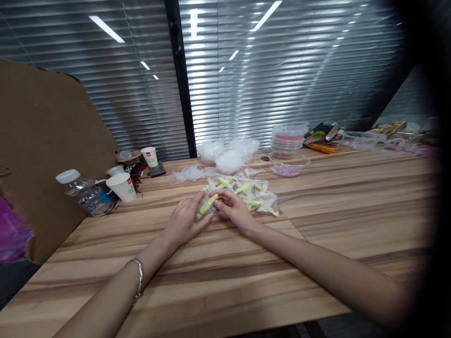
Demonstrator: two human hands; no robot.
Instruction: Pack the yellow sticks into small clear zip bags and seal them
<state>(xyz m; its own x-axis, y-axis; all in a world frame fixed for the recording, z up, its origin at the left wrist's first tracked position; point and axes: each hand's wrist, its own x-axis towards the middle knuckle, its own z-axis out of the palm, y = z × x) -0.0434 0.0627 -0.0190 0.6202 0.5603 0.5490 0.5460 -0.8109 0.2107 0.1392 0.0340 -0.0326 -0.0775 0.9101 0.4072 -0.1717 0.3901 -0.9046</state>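
A small clear plastic bag (207, 205) with a long yellow piece inside lies between my two hands, just above the wooden table. My left hand (185, 219) grips its left side between thumb and fingers. On the right, my right hand (235, 210) pinches the bag's upper right part with thumb and fingertips. What the yellow piece is, I cannot make out. Directly behind and to the right is a pile of similar filled bags (252, 190), with yellow and pale pieces in them. A few flat clear bags (188, 173) lie farther back on the left.
Clumps of clear plastic (230, 159) sit at the back. Round clear tubs (289, 136) are stacked right of them, near an open dish of pink bits (286, 170). Paper cups (121, 187) and a plastic bottle (86, 193) stand left, beside a cardboard panel (45, 150).
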